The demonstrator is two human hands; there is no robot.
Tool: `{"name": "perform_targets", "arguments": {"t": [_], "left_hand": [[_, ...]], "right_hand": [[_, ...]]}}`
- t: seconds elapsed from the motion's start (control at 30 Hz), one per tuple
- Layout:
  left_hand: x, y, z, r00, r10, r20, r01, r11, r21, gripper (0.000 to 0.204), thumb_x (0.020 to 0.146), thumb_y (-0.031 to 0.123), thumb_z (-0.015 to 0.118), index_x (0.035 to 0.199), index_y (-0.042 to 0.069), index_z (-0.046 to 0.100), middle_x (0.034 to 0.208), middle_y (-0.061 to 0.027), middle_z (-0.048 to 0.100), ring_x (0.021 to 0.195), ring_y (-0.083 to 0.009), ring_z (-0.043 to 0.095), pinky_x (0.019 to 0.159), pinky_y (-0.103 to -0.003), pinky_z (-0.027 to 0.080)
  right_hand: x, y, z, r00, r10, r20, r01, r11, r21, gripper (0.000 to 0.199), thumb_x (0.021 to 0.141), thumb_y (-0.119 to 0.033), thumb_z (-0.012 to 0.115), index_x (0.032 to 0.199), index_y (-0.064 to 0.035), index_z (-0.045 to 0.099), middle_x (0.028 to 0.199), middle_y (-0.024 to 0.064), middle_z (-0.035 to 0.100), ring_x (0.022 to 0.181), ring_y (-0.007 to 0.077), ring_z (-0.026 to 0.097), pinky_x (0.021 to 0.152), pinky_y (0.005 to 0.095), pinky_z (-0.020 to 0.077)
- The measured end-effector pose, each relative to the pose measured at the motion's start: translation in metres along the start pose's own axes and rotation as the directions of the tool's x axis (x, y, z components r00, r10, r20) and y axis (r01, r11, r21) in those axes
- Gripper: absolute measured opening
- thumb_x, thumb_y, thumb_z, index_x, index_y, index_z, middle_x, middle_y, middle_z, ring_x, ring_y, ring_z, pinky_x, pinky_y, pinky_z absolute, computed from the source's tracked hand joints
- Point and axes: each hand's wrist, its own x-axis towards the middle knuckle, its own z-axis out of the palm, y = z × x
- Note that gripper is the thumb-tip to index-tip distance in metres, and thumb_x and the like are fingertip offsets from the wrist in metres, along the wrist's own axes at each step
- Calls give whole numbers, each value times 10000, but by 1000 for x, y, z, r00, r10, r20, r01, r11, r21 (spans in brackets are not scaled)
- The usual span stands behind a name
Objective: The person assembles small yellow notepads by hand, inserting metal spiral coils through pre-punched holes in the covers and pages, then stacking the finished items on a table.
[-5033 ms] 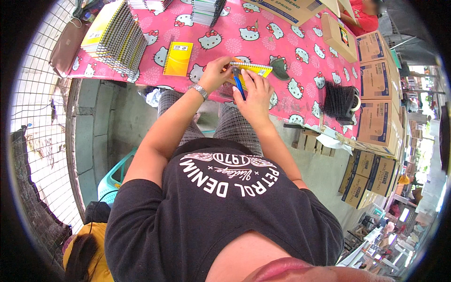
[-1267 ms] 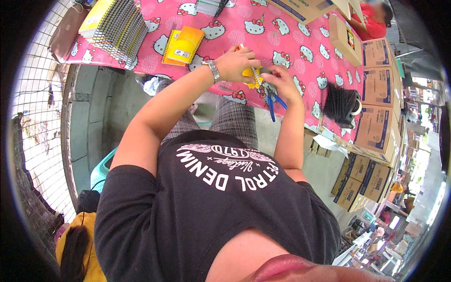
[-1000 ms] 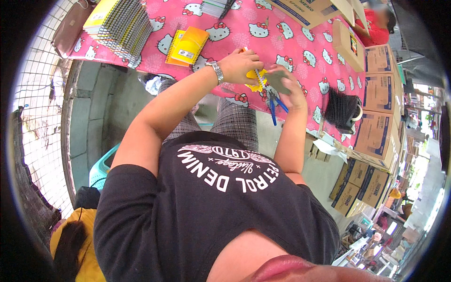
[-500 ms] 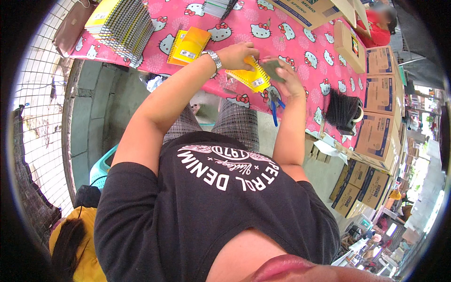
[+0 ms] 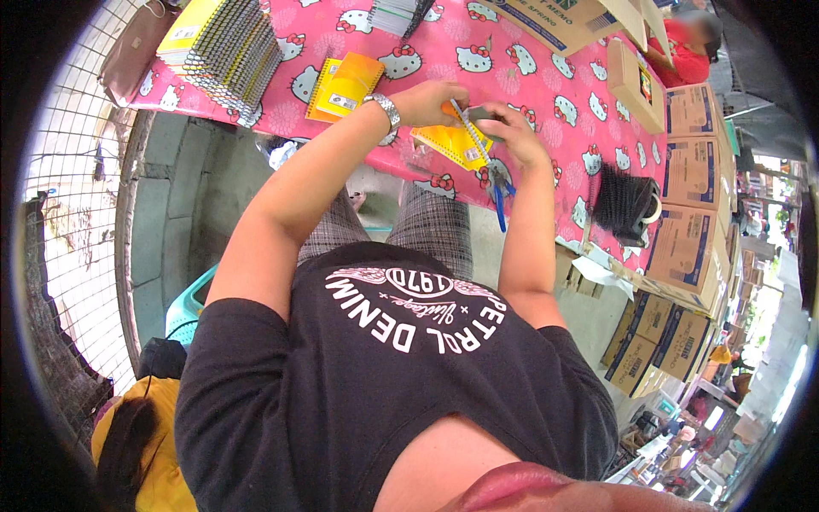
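Note:
A small yellow spiral notebook (image 5: 437,142) lies near the table edge between my hands. My left hand (image 5: 426,104), with a metal watch at its wrist, pinches an orange-and-white edge (image 5: 467,128) standing up there; whether it belongs to the same notebook or a second one I cannot tell. My right hand (image 5: 514,135) is closed on a grey-green flat piece (image 5: 488,114) beside that edge, its fingers partly hiding it. Blue-handled pliers (image 5: 501,200) lie just below the notebook, handles past the table edge. Left of my left hand rest yellow and orange notebooks (image 5: 351,84).
A tall stack of spiral notebooks (image 5: 226,60) stands at the left on the pink tablecloth (image 5: 512,81). Black wire coils (image 5: 618,205) sit at the right, near stacked cartons (image 5: 682,243). An open carton (image 5: 554,21) is at the back; a person in red (image 5: 682,55) is far right.
The edge in my left hand has tipped up, showing its white side. My right hand has moved slightly left and its fingers have curled in, with the grey-green piece now more covered.

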Motion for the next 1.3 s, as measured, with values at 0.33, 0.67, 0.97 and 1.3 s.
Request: {"name": "perform_targets", "arguments": {"t": [0.33, 0.67, 0.97, 1.3], "left_hand": [[-7, -3, 2, 996, -65, -55, 61, 996, -69, 291, 752, 148, 746, 967, 21, 598, 880, -115, 626, 819, -250, 614, 759, -348, 483], [-33, 7, 12, 892, -383, -240, 349, 921, -171, 249, 862, 237, 668, 996, 27, 660, 774, -133, 636, 648, -209, 583, 638, -330, 485], [-37, 18, 38, 775, -386, -501, 287, 921, -264, 231, 864, 229, 656, 975, 29, 627, 721, -167, 621, 680, -310, 638, 639, -383, 506], [-45, 16, 37, 799, -423, -427, 341, 904, -257, 168, 832, 130, 632, 936, -2, 631, 825, -197, 649, 739, -321, 657, 674, -372, 516]], "right_hand": [[4, 3, 1, 998, 62, -29, -64, 996, -69, 355, 782, -275, 739, 1046, -52, 657, 947, 0, 627, 945, 102, 555, 870, 272, 429], [-82, 76, -28, 737, -376, -562, -243, 628, -739, 634, 816, -457, 658, 1295, -63, 528, 1208, 215, 554, 1164, 379, 477, 1029, 495, 313], [-116, 60, 89, 737, -383, -557, -199, 665, -720, 538, 804, -303, 687, 1240, -21, 546, 1187, 194, 539, 1082, 364, 500, 962, 464, 371], [-43, -2, 117, 735, -582, -348, -130, 383, -914, 493, 750, -271, 718, 1193, -83, 608, 1096, 95, 567, 1066, 291, 499, 930, 416, 377]]}}
